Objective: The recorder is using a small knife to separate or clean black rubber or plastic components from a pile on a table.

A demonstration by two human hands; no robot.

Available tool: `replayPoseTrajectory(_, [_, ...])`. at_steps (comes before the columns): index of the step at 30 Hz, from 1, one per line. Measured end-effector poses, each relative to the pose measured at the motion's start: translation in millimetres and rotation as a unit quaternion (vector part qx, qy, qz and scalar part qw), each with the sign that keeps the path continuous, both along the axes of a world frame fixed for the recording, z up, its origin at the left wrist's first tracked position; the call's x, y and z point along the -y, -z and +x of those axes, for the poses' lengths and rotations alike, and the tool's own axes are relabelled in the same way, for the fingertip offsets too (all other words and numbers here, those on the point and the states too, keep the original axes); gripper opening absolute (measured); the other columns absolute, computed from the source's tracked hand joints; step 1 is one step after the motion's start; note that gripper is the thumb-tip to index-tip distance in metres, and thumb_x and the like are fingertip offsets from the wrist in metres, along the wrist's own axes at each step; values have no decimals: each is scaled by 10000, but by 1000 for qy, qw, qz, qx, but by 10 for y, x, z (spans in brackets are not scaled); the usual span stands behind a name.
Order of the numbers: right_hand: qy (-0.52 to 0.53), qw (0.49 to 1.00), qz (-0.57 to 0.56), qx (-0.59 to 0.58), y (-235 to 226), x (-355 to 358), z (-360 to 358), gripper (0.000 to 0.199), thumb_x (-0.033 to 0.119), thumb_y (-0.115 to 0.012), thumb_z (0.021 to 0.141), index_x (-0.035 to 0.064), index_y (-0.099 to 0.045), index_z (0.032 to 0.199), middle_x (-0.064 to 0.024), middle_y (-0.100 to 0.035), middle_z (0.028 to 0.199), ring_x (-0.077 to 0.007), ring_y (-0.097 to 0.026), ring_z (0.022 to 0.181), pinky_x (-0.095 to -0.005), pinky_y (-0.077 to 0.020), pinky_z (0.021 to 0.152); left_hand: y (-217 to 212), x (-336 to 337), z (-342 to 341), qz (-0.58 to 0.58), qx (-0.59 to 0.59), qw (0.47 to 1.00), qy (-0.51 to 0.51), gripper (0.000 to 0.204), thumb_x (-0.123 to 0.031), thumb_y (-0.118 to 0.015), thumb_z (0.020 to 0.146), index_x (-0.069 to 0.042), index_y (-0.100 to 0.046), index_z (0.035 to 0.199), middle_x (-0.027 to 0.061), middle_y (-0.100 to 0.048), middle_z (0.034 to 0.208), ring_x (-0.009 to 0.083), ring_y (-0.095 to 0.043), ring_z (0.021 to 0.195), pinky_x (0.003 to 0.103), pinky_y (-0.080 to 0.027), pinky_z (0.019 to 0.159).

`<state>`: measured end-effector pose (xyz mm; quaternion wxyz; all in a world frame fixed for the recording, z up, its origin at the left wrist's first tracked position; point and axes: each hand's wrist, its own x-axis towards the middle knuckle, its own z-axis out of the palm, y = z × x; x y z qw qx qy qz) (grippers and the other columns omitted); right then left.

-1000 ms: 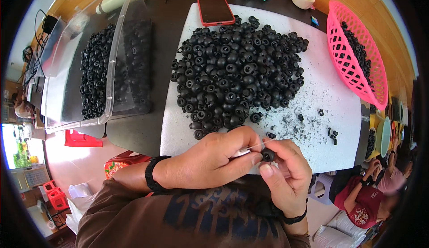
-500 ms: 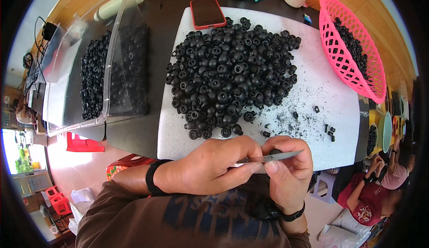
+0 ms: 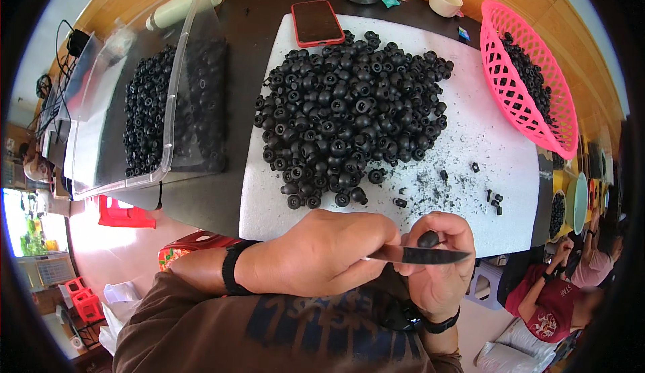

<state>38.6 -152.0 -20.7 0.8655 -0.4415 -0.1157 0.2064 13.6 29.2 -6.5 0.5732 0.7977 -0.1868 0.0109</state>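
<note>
We see a small knife (image 3: 420, 255), its dark blade level and pointing to 3 o'clock. A round black rubber piece (image 3: 428, 239) sits just above the blade at 12 o'clock, touching it.

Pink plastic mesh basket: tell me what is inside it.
The pink plastic mesh basket holds small black rubber pieces along its inner wall. Its near wall covers the bottom, so how many lie there cannot be seen.

Knife handle (image 3: 373, 255) hidden inside left hand (image 3: 322, 255)
</note>
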Motion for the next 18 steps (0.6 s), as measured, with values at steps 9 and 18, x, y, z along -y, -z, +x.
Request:
replayPoseTrajectory(9, [7,1000,-16,10,19,32,-7,217,-53,-632,749,-13,-482,901,-135,-546,881,-161,-558,797,-270,-469,741,47,81,5,113,177,976,-49,252,-61,-702,652,-41,-521,826,50,-520,584,213,-536,467,303,-395,392])
replayPoseTrajectory(18, [-1,1000,-7,1,-15,64,-80,262,-83,-645,727,-22,-478,920,-145,-535,917,-162,-556,810,-279,-486,739,9,116,4,120,148,981,-33,220,-95,-698,670,-49,-526,799,44,-516,577,216,-535,474,308,-401,401])
